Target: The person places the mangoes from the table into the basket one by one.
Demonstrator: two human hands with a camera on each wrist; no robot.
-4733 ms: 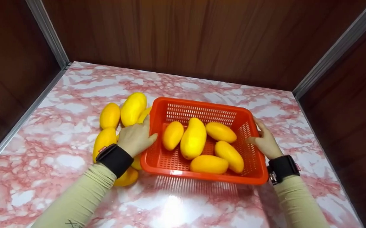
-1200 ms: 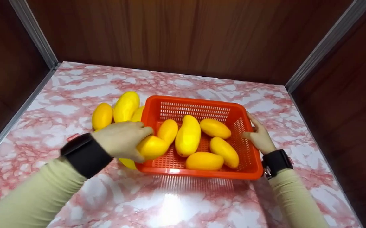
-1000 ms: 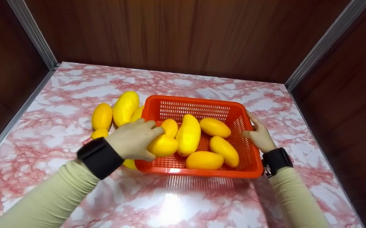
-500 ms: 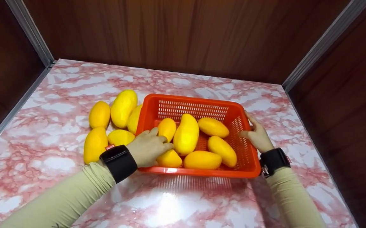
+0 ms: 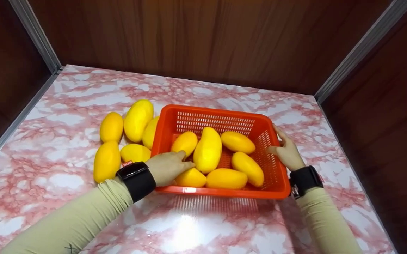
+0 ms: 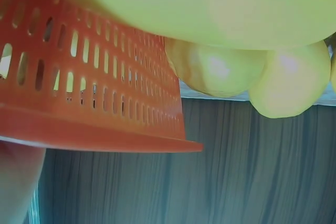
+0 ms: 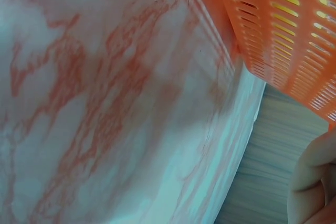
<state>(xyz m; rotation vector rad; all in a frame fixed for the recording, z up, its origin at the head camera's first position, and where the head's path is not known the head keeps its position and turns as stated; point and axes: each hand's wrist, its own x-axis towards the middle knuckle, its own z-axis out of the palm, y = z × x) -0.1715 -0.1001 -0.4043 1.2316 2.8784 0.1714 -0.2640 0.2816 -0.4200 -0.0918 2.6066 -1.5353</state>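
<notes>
A red plastic basket with slotted walls sits mid-table, holding several yellow mangoes. My left hand reaches over its left rim, thumb and fingers on a mango in the front left corner; the hand covers that mango's left end. Gripping the right rim is my right hand, thumb inside and fingers outside. A large mango lies in the middle of the basket. The left wrist view shows the basket's slotted side; in the right wrist view curled fingers show below the basket wall.
Outside the basket on the left lie several more mangoes, among them a tall one and a nearer one. The marbled pink table is enclosed by dark wood panels at the back and sides.
My left hand first held the basket's left rim, then carried a mango from the left over the rim and lowered it into the front left corner. My right hand stays on the right rim.
</notes>
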